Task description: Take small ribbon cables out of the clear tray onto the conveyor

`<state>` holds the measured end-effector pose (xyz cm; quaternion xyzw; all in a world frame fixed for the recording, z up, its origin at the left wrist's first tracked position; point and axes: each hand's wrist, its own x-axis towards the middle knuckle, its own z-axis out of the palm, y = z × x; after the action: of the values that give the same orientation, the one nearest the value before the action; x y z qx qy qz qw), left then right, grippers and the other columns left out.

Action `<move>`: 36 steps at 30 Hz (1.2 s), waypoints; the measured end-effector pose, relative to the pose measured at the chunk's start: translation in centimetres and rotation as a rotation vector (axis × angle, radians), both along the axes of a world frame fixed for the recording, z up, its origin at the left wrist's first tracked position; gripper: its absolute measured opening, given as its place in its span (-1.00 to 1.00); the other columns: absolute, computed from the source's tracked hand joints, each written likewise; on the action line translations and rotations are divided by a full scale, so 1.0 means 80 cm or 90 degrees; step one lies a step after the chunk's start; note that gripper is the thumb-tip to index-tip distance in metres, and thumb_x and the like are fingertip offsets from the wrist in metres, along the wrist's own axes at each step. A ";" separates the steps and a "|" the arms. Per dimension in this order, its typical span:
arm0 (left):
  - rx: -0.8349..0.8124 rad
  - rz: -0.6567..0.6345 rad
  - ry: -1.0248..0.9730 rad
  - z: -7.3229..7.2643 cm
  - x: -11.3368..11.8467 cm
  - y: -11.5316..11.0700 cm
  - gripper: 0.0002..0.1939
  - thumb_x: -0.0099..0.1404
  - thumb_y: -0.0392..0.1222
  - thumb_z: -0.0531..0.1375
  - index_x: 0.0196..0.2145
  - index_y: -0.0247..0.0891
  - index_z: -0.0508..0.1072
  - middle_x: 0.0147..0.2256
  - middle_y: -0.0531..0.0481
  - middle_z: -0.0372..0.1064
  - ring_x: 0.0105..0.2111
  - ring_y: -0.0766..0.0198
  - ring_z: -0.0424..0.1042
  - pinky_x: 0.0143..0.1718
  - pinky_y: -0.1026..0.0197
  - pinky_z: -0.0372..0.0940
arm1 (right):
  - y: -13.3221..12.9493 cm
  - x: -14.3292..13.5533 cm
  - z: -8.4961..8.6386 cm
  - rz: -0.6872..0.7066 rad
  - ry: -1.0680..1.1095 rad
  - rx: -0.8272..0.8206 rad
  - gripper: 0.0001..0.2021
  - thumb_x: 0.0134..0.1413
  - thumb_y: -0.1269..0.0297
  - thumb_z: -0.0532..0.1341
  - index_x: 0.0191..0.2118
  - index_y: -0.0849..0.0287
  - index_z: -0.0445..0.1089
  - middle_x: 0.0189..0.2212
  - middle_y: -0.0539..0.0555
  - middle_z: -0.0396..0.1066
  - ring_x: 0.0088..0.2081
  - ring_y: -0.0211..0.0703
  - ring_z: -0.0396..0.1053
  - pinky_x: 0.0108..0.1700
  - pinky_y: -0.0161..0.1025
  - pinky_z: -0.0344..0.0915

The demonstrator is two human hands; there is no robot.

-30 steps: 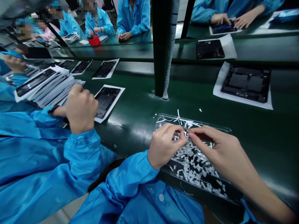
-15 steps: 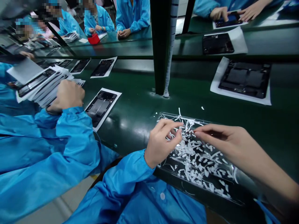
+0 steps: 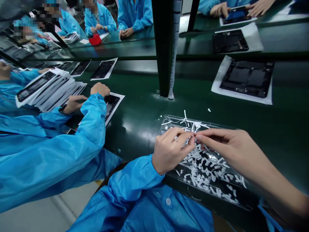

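A clear plastic tray (image 3: 205, 123) full of small white strips (image 3: 200, 174) lies on the green bench in front of me. Above its far part, my left hand (image 3: 172, 148) and my right hand (image 3: 222, 143) meet at the fingertips. Thumb and forefinger of each hand are pinched together. Whatever sits between the fingertips is too small to make out. A pale strip hangs just under my right fingers.
A dark device panel on white paper (image 3: 248, 77) lies at the right. A dark post (image 3: 164, 48) stands beyond the tray. At the left, a co-worker's sleeved arms (image 3: 94, 109) reach over another panel, beside a stack of papered panels (image 3: 60, 90).
My hands have come together, with the left fingers closing from a spread pose. The co-worker's hands have moved right, from the stack to the nearby panel. At the right, the panels have shifted slightly.
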<state>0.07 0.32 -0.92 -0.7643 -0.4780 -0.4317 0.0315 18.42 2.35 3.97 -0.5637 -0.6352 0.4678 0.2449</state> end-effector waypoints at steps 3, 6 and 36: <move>-0.010 0.013 0.026 0.001 0.002 0.000 -0.92 0.37 -0.30 0.24 -0.26 -0.24 0.57 -0.36 0.05 0.52 -0.37 0.35 0.51 -0.36 0.30 0.38 | -0.001 -0.004 -0.002 -0.004 -0.004 0.007 -0.67 0.14 -0.09 0.29 -0.21 0.02 0.66 -0.37 0.05 0.62 -0.38 -0.10 0.51 -0.39 -0.22 0.34; -0.032 0.020 0.039 0.000 0.003 0.001 -0.89 0.36 -0.31 0.22 -0.31 -0.23 0.56 -0.39 0.05 0.49 -0.37 0.33 0.49 -0.39 0.28 0.34 | -0.001 -0.005 -0.005 -0.002 -0.019 0.009 -0.64 0.16 -0.10 0.27 -0.20 0.04 0.66 -0.38 0.06 0.61 -0.41 -0.10 0.47 -0.43 -0.21 0.30; -0.208 -0.111 -0.160 0.015 -0.009 0.008 -0.90 0.38 -0.25 0.26 -0.20 -0.22 0.61 -0.25 -0.02 0.52 -0.23 0.30 0.52 -0.21 0.23 0.46 | -0.004 0.034 -0.002 0.072 -0.072 -0.040 -0.57 0.11 -0.21 0.28 -0.19 0.05 0.63 -0.12 0.15 0.61 -0.10 0.16 0.53 -0.09 -0.02 0.40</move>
<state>-0.63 0.96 0.28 -0.7378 -0.4742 -0.4413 -0.1899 21.13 2.03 3.83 -0.5599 -0.6638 0.4678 0.1644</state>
